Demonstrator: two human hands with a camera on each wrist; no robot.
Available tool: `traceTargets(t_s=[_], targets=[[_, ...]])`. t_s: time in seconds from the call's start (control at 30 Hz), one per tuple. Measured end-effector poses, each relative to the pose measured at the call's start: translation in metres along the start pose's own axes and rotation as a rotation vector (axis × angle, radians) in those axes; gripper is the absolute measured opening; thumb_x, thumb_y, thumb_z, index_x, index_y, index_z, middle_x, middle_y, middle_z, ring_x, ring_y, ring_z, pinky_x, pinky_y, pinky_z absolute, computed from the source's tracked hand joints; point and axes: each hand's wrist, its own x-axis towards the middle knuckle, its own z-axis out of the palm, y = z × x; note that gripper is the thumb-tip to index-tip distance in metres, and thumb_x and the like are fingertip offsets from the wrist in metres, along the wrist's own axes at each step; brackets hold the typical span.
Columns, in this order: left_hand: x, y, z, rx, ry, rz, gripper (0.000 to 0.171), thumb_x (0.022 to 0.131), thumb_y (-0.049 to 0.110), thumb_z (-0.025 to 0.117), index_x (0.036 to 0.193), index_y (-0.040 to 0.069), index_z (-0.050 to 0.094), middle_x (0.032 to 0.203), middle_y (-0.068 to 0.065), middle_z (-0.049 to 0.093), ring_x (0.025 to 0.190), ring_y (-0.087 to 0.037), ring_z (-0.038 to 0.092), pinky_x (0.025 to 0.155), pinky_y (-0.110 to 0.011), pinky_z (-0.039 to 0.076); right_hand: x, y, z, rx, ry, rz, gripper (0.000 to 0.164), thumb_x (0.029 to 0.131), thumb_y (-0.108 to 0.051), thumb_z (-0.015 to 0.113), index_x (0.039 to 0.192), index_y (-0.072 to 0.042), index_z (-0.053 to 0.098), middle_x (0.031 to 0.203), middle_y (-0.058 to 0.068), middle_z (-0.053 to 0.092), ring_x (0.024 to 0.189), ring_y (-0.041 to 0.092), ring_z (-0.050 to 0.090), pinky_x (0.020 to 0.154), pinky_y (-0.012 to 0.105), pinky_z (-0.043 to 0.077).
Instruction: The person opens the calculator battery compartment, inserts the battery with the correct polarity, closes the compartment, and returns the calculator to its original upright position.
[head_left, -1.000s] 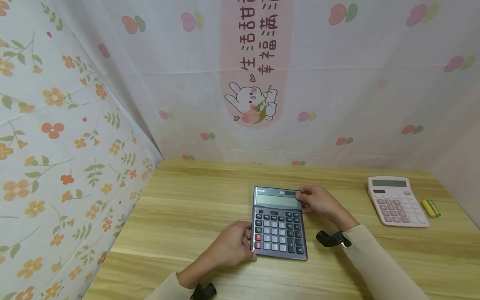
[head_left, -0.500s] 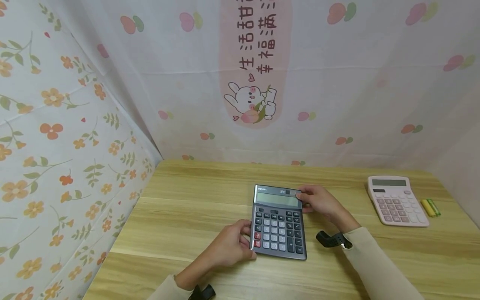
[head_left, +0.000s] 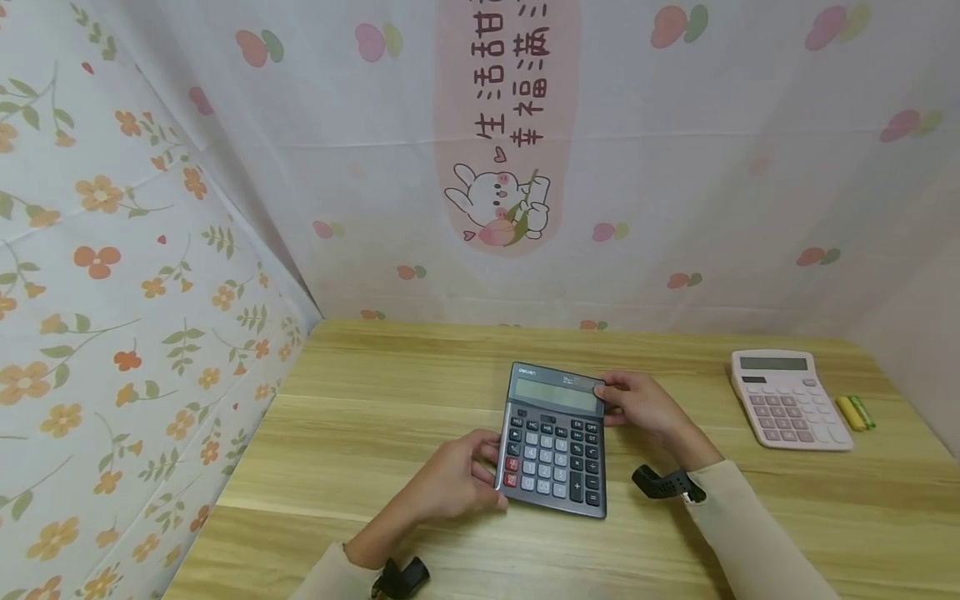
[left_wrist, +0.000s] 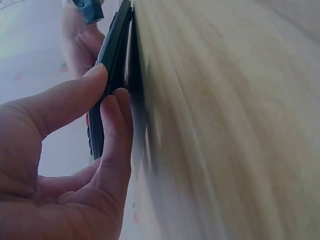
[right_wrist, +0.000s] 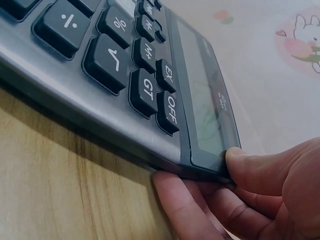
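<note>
Head view shows a person's two bare hands clamped on a dark grey desktop calculator [head_left: 553, 454], which is well to the left of a pink desktop calculator [head_left: 791, 402], the landmark here. Right hand [head_left: 647, 412], between the two calculators, pinches the grey one's upper right corner: the right wrist view shows the thumb on the display frame and fingers curled beneath. Left hand [head_left: 453, 485], on the side of the grey calculator away from the pink one, pinches its left edge near the lower corner; in the left wrist view the thumb presses the front while fingers support the back. That same view shows a shadowed gap between the grey calculator's underside and the wooden tabletop [head_left: 360, 400], and the head view shows the grey calculator slightly turned, its keypad and display facing up.

Just right of the pink calculator lie two batteries [head_left: 851, 413], side by side, one yellow and one green and yellow. The pink calculator rests flat, its display at the far end. Behind it hangs a pale fruit-print cloth [head_left: 675, 167] with a rabbit drawing; far to its left hangs an orange-flowered cloth [head_left: 112, 308]. Both arms wear beige sleeves [head_left: 757, 533] and black wrist straps [head_left: 663, 483].
</note>
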Motion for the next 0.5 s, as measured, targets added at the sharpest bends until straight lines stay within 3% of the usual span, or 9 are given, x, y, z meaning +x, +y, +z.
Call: traceTargets(t_s=[0.23, 0.5], targets=[[0.002, -0.001, -0.004, -0.036, -0.007, 0.006, 0.092, 0.076, -0.009, 0.093, 0.157, -0.008, 0.049, 0.117, -0.009, 0.072, 0.096, -0.022, 0.075, 0.083, -0.029, 0.062, -0.003, 0.002, 0.0, 0.044, 0.012, -0.015, 0.032, 0.116, -0.006, 0.052, 0.138, 0.017, 0.059, 0.11, 0.02, 0.073, 0.094, 0.022, 0.073, 0.078, 0.036, 0.066], [0.005, -0.002, -0.012, -0.098, -0.033, 0.015, 0.089, 0.079, -0.01, 0.09, 0.158, -0.008, 0.05, 0.118, -0.009, 0.071, 0.098, -0.023, 0.076, 0.085, -0.03, 0.063, -0.006, 0.004, 0.0, 0.067, 0.037, -0.027, 0.04, 0.117, -0.005, 0.049, 0.148, 0.02, 0.052, 0.117, 0.026, 0.071, 0.095, 0.025, 0.073, 0.081, 0.038, 0.066]])
